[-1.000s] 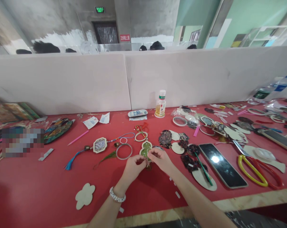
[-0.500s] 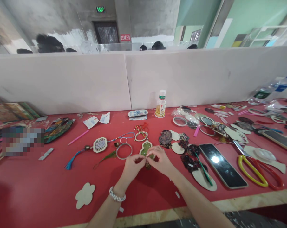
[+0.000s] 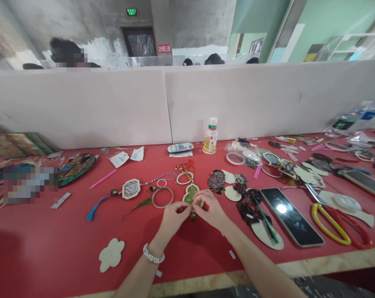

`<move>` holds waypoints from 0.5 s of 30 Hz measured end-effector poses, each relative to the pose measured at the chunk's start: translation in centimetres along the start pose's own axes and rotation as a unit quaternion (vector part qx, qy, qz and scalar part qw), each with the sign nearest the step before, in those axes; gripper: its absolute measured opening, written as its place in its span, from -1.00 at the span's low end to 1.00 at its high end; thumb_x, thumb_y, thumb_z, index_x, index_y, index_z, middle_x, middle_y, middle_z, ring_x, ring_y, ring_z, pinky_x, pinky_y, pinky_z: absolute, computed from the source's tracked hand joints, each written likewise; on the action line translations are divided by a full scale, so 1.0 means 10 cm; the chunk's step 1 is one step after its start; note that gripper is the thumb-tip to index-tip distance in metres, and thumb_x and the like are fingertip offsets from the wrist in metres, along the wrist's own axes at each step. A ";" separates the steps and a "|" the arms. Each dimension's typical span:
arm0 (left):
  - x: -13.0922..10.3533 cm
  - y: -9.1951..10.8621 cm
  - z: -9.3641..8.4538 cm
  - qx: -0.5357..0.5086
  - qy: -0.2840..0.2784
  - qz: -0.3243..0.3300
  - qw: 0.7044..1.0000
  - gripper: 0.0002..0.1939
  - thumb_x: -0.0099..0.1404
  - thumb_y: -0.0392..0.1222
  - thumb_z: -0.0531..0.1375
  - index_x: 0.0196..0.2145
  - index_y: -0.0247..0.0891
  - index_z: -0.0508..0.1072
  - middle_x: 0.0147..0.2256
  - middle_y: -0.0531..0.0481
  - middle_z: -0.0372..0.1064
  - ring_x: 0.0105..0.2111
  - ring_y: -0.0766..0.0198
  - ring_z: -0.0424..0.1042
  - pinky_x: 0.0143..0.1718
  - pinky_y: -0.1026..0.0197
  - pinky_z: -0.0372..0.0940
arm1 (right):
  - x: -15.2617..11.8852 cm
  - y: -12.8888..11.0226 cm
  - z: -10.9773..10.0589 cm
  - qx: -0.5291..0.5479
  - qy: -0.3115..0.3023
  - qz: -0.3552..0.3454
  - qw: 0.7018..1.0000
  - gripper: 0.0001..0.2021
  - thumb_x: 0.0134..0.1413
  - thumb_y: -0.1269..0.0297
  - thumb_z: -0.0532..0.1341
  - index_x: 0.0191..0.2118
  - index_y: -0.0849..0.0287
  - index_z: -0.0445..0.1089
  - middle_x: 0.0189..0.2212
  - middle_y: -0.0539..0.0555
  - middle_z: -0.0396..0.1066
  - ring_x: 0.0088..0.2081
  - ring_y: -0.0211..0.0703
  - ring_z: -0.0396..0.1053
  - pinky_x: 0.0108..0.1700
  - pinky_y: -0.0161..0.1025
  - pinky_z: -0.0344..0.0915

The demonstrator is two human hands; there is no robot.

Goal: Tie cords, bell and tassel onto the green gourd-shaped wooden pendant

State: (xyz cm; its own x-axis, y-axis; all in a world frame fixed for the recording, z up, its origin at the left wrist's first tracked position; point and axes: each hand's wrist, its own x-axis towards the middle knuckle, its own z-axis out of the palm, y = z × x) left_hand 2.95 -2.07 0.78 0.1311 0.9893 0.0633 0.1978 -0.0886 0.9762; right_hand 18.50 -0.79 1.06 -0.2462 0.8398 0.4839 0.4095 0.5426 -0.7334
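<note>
A green gourd-shaped pendant [image 3: 191, 193] with a pale rim lies at the middle of the table. Close against its lower end, my left hand [image 3: 174, 218] pinches with thumb and forefinger, apparently on the pendant's thin cord. From the other side my right hand [image 3: 212, 212] is closed in a matching pinch, its fingers covering part of the pendant. The fingertips of both hands nearly meet and hide most of the cord. A small brass bell [image 3: 192, 216] shows just below them. Above the gourd are a pale ring [image 3: 184, 178] and a red tassel [image 3: 189, 164].
Left of my hands lie a clear ring [image 3: 162, 197], a blue-tasselled pendant [image 3: 131, 189] and a flower-shaped piece [image 3: 112, 255]. To the right are dark patterned pieces [image 3: 216, 181], a phone [image 3: 291, 216] and scissors [image 3: 330, 223]. A bottle [image 3: 210, 136] stands before the white partition [image 3: 112, 107].
Both hands stay pinched at the pendant's lower end, with only slight finger movement. The brass bell shows more clearly beneath the fingers now.
</note>
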 end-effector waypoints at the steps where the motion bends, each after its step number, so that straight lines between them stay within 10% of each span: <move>1: 0.00 0.01 0.00 -0.002 -0.001 0.000 1.000 -0.88 0.03 -0.22 0.17 -0.53 -0.29 0.48 -0.55 -0.01 0.45 -0.51 0.26 0.40 -0.43 0.29 0.31 | 0.00 0.00 0.00 0.001 -0.003 -0.001 1.000 -0.90 -0.17 0.48 0.16 -0.47 0.14 0.33 -0.39 0.07 0.35 -0.24 -0.13 0.26 -0.14 -0.17 0.18; 15: 0.00 0.01 0.01 -0.005 0.003 -0.005 1.000 -0.89 0.03 -0.23 0.17 -0.53 -0.30 0.48 -0.55 0.00 0.45 -0.52 0.27 0.40 -0.43 0.30 0.29 | 0.01 0.00 0.00 -0.004 -0.011 -0.004 1.000 -0.90 -0.15 0.48 0.14 -0.51 0.14 0.32 -0.43 0.06 0.34 -0.28 -0.15 0.27 -0.18 -0.20 0.19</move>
State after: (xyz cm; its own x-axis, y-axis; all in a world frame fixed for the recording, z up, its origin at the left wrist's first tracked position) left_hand 3.02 -2.06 0.86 0.1242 0.9907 0.0555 0.1889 -0.0785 0.9789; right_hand 18.44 -0.75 1.09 -0.2679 0.8362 0.4785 0.4138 0.5484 -0.7267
